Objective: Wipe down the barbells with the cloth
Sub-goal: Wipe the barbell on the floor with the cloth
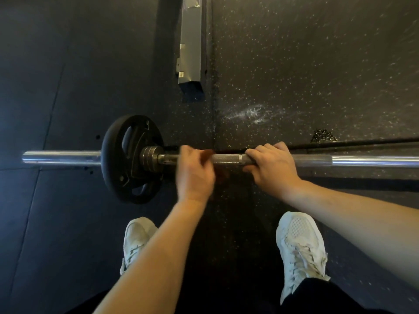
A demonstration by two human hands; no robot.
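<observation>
A steel barbell runs left to right across the view, above the floor, with a black weight plate on its left sleeve. My left hand grips a dark reddish-brown cloth against the shaft just right of the collar; the cloth is blurred and mostly hidden under the hand. To the right, my right hand is curled around the knurled part of the shaft, fingers over the top.
Dark rubber gym flooring lies below, speckled on the right, with a white chalk smear. A grey metal rack foot stands behind the bar. My two white shoes are planted just in front of the bar.
</observation>
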